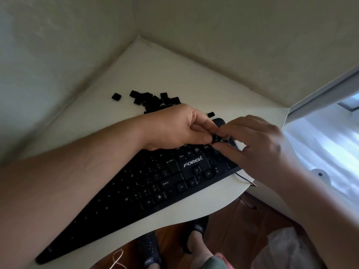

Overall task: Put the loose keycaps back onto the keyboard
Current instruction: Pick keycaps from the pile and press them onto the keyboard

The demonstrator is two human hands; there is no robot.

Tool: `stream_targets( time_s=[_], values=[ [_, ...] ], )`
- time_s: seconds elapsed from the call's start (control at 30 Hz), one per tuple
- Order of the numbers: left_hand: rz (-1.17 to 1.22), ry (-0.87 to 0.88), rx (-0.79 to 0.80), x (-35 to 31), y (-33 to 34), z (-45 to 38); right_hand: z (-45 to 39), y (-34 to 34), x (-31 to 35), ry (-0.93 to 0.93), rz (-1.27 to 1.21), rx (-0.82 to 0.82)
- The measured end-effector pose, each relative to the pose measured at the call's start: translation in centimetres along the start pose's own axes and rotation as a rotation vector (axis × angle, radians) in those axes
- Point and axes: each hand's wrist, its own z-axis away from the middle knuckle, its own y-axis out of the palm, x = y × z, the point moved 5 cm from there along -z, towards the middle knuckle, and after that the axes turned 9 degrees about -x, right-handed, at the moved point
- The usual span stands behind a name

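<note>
The keyboard (151, 183) under my arm is matt black plastic with white printed legends. The loose keycaps (153, 100) look like smooth, faintly shiny black plastic. My bench (174, 70) is smooth, matt off-white.

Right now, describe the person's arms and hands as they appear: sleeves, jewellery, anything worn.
Both forearms are bare, with no sleeve visible up to the frame edges. The left hand and right hand wear no gloves, and no rings, watch or bracelet show on the visible sides. The fingernails look short and unpainted.
</note>
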Motion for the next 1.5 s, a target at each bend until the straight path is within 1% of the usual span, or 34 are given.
stream_targets(
  time_s=[0.07,0.13,0.2,0.27,0.37,0.47,0.57,0.7,0.8,0.93,1.03,1.1,1.2,1.27,1.33,1.4,1.5],
  values=[
    [-0.051,0.033,-0.046,-0.2,-0.2,-0.1,0.0,-0.3,-0.6,0.022,0.019,-0.006],
    [-0.145,0.076,-0.17,-0.1,-0.8,-0.1,0.2,-0.3,-1.5,0.054,0.042,0.012],
    [-0.272,0.115,-0.315,0.2,-1.5,0.1,0.8,0.5,-2.3,0.064,0.036,0.082],
    [-0.376,0.133,-0.369,0.7,-1.6,0.3,1.7,2.0,-2.3,0.035,0.035,0.179],
    [-0.493,0.137,-0.346,1.0,-1.3,0.3,2.7,3.6,-2.0,0.022,0.042,0.267],
    [-0.587,0.099,-0.309,1.3,-0.9,0.3,2.7,4.0,-2.0,0.045,0.06,0.258],
    [-0.648,0.104,-0.297,1.3,-0.4,0.2,2.5,4.0,-2.1,0.064,0.074,0.264],
    [-0.697,0.119,-0.307,1.1,0.0,-0.1,2.0,4.0,-1.9,0.134,0.09,0.293],
    [-0.731,0.115,-0.307,1.1,0.1,-0.3,1.6,4.4,-1.7,0.139,0.102,0.33],
    [-0.774,0.128,-0.347,1.2,-0.2,-0.5,1.6,4.7,-1.6,0.188,0.135,0.318],
    [-0.82,0.156,-0.357,1.1,0.2,-0.7,1.6,4.8,-1.2,0.184,0.169,0.306],
    [-0.803,0.152,-0.366,0.9,0.0,-0.7,1.8,4.6,-1.0,0.172,0.178,0.3],
    [-0.708,0.134,-0.363,0.6,-1.6,-0.3,1.9,4.0,-0.8,0.151,0.18,0.304],
    [-0.678,0.137,-0.344,0.6,-3.5,0.4,1.6,3.8,-0.8,0.171,0.144,0.282],
    [-0.732,0.103,-0.34,1.0,-6.3,1.6,0.5,3.7,-0.4,0.239,0.063,0.204],
    [-0.779,0.003,-0.311,2.0,-9.3,3.3,-0.9,4.3,0.4,0.276,0.027,0.123],
    [-0.833,-0.065,-0.241,3.7,-12.0,5.4,-2.9,6.2,2.1,0.301,-0.018,0.084]
  ],
)
